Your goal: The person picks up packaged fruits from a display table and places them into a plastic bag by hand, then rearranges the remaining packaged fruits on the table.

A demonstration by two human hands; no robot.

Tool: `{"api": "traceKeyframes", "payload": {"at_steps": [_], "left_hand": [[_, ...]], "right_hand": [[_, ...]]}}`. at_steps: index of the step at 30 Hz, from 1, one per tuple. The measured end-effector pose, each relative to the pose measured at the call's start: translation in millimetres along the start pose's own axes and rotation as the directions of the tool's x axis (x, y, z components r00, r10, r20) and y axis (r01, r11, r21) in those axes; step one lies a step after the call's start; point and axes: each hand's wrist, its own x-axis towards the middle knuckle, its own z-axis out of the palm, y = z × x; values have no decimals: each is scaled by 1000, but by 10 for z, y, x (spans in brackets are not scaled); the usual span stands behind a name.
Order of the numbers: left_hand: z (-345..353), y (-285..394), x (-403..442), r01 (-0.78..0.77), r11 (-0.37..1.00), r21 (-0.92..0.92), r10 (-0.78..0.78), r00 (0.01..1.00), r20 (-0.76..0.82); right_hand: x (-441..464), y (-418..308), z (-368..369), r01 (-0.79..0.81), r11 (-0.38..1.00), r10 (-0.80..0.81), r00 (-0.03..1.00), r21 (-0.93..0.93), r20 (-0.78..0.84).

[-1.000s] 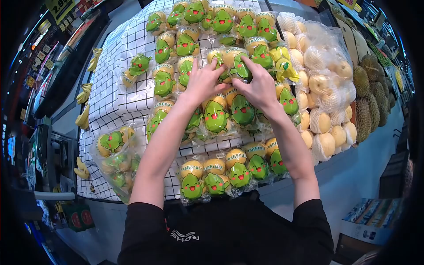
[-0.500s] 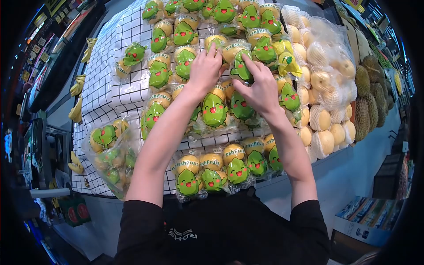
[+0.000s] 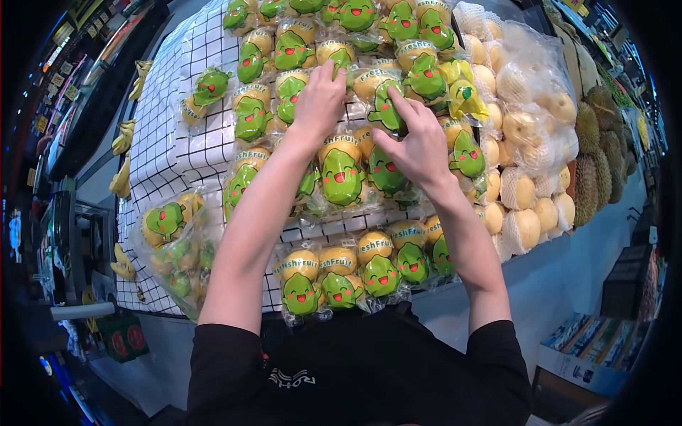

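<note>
Rows of clear bags with yellow round fruit, each printed with a smiling green cartoon and "FreshFruit", lie on the display. My left hand (image 3: 320,101) is at the back middle, its fingers closed over the near end of one fruit bag (image 3: 339,57); its fingertips are partly hidden. Just right of it, my right hand (image 3: 420,145) grips a tilted fruit bag (image 3: 384,106), index finger on the green print and thumb low at its near side. Under my wrists lies another fruit bag (image 3: 342,176). A gap of checked cloth shows between the hands.
White checked cloth (image 3: 160,135) covers the stand. Netted pale fruit (image 3: 522,192) fills the right side, with durians (image 3: 586,170) beyond. A yellow bag (image 3: 465,96) borders them. A large filled bag (image 3: 170,245) sits at left, and a row of fruit bags (image 3: 380,273) lines the front edge.
My left hand has moved left and slightly away from me, and the bag under its fingers has shifted the same way. My right hand has stayed almost still on its bag.
</note>
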Motion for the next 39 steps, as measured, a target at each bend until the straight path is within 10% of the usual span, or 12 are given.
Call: {"api": "traceKeyframes", "payload": {"at_steps": [10,19,24,29,39], "left_hand": [[123,66,187,261,964,-50,-254,960,118],[199,-111,444,197,959,-204,-188,980,63],[171,-204,444,202,975,-90,-194,977,85],[98,-287,453,18,898,440,-79,990,121],[25,-527,538,15,955,296,-38,997,70]], "right_hand": [[-22,30,-13,-15,1000,15,1000,12,8],[60,90,105,-16,1000,17,999,22,-29],[79,29,134,24,997,-27,999,-70,-40],[85,-156,16,14,997,-7,995,-75,101],[316,-325,79,-54,996,75,941,-71,330]]}}
